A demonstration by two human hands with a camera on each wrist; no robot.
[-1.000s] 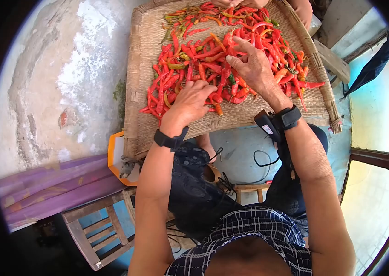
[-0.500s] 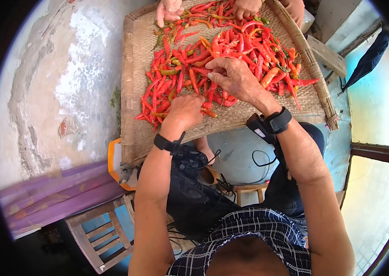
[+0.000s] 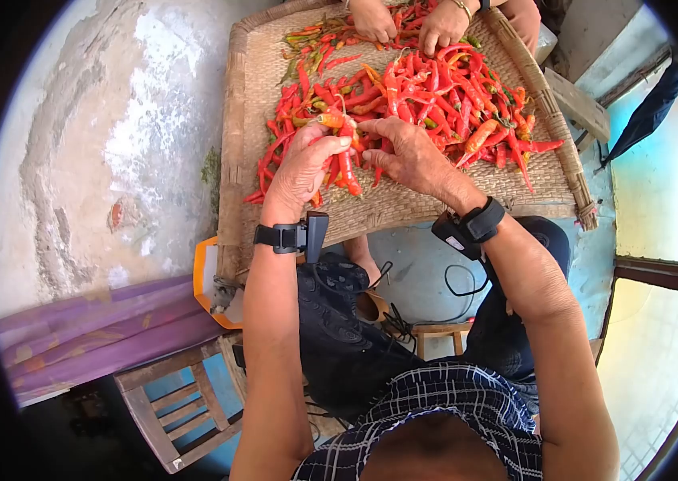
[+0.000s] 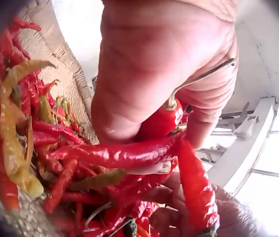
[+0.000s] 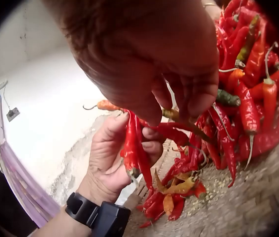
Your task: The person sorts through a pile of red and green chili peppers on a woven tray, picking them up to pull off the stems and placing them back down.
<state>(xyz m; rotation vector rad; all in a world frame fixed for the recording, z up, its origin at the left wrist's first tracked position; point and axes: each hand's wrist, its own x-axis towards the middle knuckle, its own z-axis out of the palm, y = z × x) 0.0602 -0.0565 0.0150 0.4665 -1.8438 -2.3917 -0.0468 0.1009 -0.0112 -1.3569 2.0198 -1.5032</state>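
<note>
Several red peppers (image 4: 122, 154) lie across the left hand (image 4: 164, 64) in the left wrist view, one stem (image 4: 203, 75) poking out by its fingers. The skins look smooth and the peppers point several ways, so one could slide out if the fingers ease.

In the right wrist view, the left hand's thumb and fingers pinch that bunch, with an orange pepper (image 5: 107, 105) jutting beyond them. The right hand (image 5: 159, 59) is just above, its fingers pointing down close together; whether they pinch anything cannot be told. A tug on a tangled stem could snap it or drag a neighbour loose.

In the head view, both hands are over the near half of the woven tray (image 3: 232, 160), the bunch left of the main pile (image 3: 451, 96). A pepper flicked outward might clear the near edge and fall. Compared with half a second earlier, the left hand is no longer knuckles-up among the peppers; its thumb lies uppermost and the bunch shows. The right hand is now beside that bunch. At the far edge, the other person's hands (image 3: 445, 26) both reach down into peppers; the earlier frame shows one with fingers spread near the far left corner.
</note>
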